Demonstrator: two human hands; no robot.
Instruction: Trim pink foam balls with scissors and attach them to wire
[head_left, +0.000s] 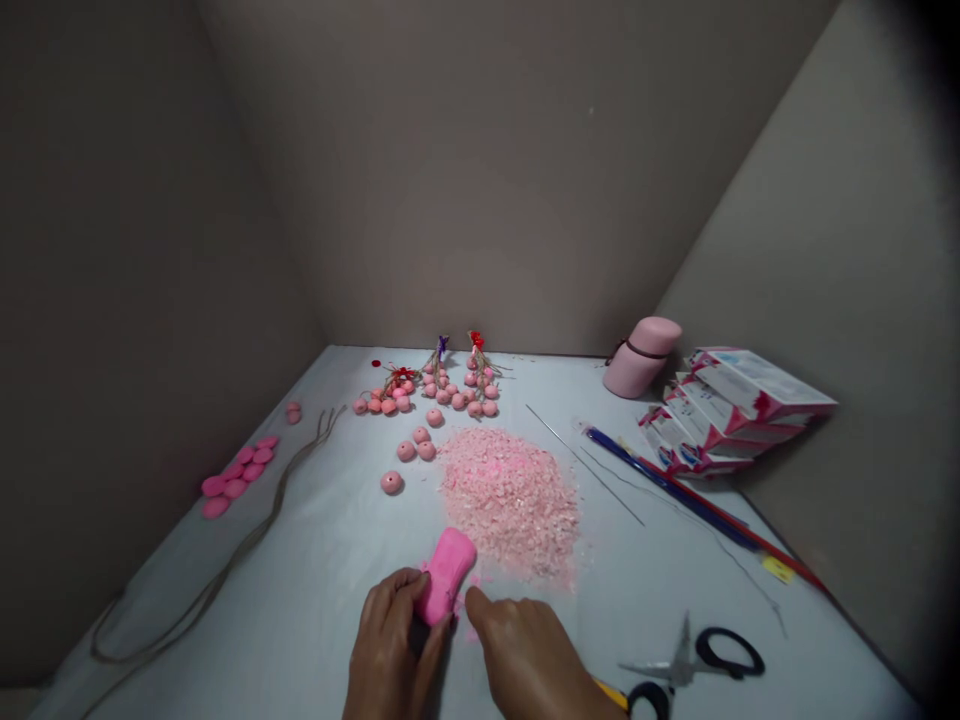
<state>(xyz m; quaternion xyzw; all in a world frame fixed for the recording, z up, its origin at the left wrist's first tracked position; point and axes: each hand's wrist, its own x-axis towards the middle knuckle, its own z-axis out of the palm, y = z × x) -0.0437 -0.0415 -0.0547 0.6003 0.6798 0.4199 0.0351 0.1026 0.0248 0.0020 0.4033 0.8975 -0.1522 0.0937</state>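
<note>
My left hand (386, 640) is closed around the lower end of a bright pink soap bar (452, 562), which lies tilted near the front of the table. Beside the bar, my right hand (525, 645) is curled in a fist. A yellow-handled tool (613, 694) sticks out under that hand; its working end is hidden. Small pink bits lie between the bar and the right hand. Just beyond both hands spreads a heap of pale pink soap shavings (510, 495).
Pink balls with holes (391, 483) and tied bunches (442, 380) lie beyond. Left are twine (255, 535) and pink ovals (234, 488). Open scissors (681, 665), a metal rod (585, 462), blue and red sticks (675, 490), stacked boxes (739, 400) and a pink flask (641, 358) lie right.
</note>
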